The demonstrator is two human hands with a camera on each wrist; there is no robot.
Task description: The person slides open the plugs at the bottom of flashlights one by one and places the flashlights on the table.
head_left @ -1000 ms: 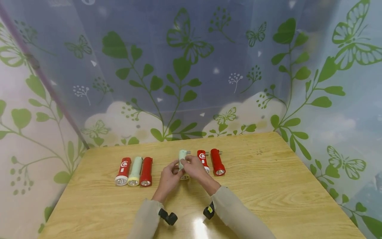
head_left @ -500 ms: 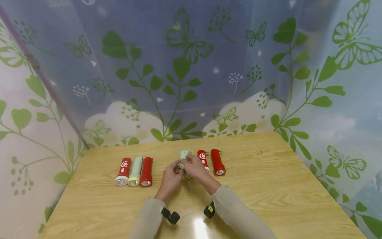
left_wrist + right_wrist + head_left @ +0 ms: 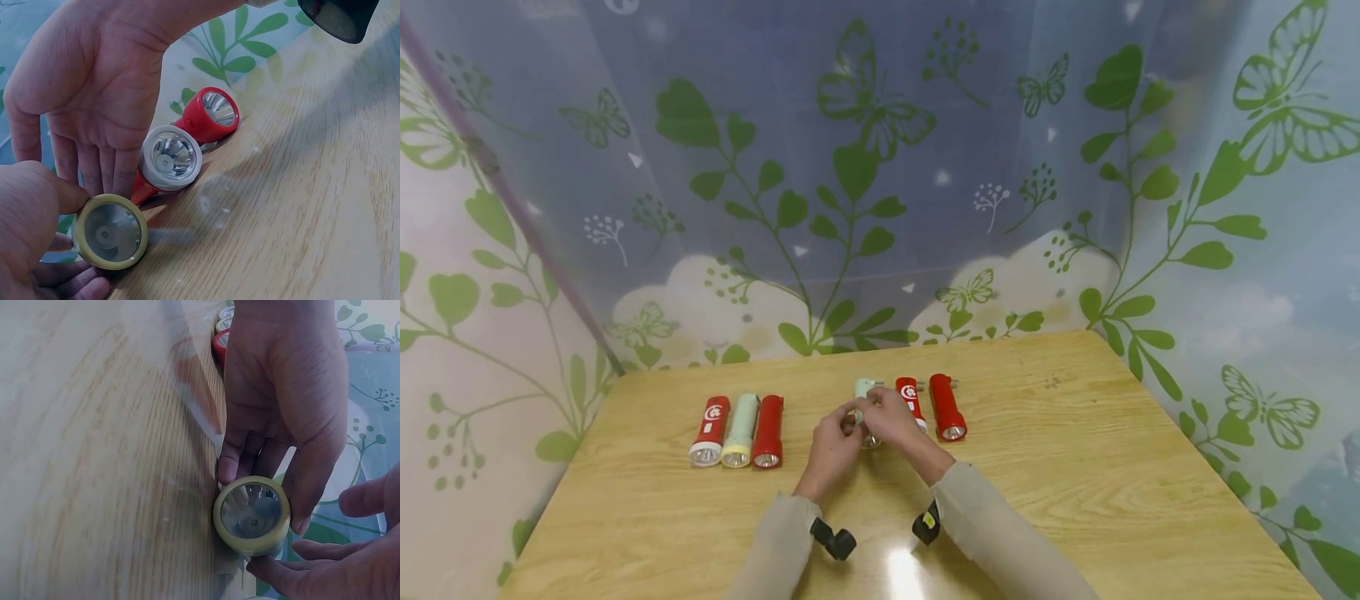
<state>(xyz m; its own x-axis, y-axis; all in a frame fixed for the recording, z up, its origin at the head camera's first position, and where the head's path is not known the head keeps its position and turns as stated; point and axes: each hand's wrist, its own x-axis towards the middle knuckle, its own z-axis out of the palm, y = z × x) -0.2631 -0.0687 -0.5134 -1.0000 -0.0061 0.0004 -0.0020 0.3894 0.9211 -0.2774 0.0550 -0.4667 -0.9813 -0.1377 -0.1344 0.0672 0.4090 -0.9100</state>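
Note:
A pale green flashlight (image 3: 864, 387) with a cream-yellow rim is low at the table's middle, prongs jutting from its tail to the right. My left hand (image 3: 835, 450) grips it near the lamp end; thumb and fingers curl round the rim (image 3: 251, 515) in the right wrist view. My right hand (image 3: 891, 419) reaches over the body from the right. Its fingers look fairly straight in the left wrist view, behind the lamp head (image 3: 111, 231). One right fingertip touches the underside of the head in the right wrist view. The right thumb's contact with the body is hidden.
To the right lie a red flashlight with a white rim (image 3: 907, 390) and an all-red flashlight (image 3: 947, 408). Left of my hands, a red-and-white flashlight (image 3: 711, 429), a pale green one (image 3: 742, 427) and a red one (image 3: 768, 429) lie side by side on the wooden table (image 3: 1075, 467).
The held flashlight and my left hand have shifted slightly to the right. The right hand has stayed nearly in place, and the other flashlights have not moved.

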